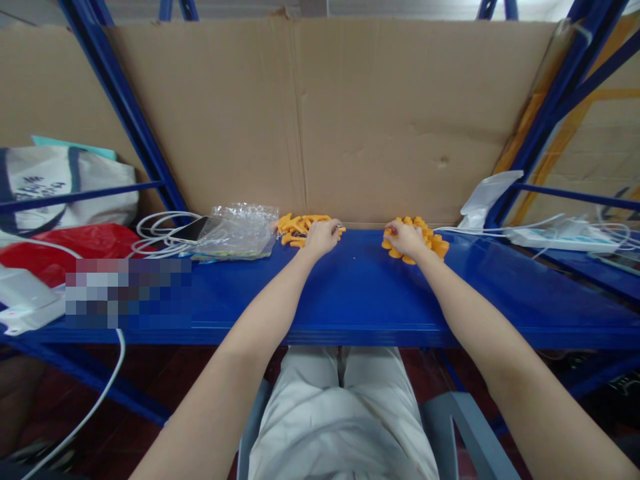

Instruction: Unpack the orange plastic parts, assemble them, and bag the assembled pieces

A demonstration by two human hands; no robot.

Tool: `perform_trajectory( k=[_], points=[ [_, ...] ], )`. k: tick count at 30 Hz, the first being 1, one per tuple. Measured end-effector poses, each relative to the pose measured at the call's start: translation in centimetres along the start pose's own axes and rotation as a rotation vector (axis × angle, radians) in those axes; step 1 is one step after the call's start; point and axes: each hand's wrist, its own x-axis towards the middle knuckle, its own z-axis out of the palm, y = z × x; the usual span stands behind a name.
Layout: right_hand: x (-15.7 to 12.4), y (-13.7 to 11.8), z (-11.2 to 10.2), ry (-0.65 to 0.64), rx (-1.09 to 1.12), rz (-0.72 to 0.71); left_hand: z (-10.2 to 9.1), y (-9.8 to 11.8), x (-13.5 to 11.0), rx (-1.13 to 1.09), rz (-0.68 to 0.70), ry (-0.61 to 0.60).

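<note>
My left hand (pixel 323 237) is at the back of the blue shelf, over a loose pile of orange curved pieces (pixel 295 223) with bits of metal chain among them. Its fingers are curled together at the pile's right end, where a small orange tip shows beside them. To the right, my right hand (pixel 407 240) rests at a tight cluster of orange pieces with rounded ends (pixel 436 245). The fingers there are bent inward around one of these pieces at the cluster's left side. My palms and knuckles hide part of both groups.
A clear plastic bag (pixel 237 230), a phone (pixel 193 229) and coiled white cables (pixel 155 233) lie left of the orange pile. A cardboard panel (pixel 360 120) stands behind the shelf (pixel 360 293). At right are a white stand (pixel 483 203) and a power strip (pixel 565 237).
</note>
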Motion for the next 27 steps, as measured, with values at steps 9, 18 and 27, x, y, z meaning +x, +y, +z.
perform_trajectory(
  k=[9, 18, 27],
  points=[
    [-0.3, -0.5, -0.5, -0.07, -0.118, 0.022, 0.0, 0.0, -0.2, 0.024, -0.048, 0.063],
    [-0.6, -0.9, -0.8, -0.07, -0.201, 0.032, -0.1, -1.5, -0.5, 0.038, -0.215, -0.077],
    [-1.1, -1.9, -1.1, -0.016, -0.273, -0.024, 1.0, -3.5, -0.7, 0.068, -0.451, -0.301]
  ],
)
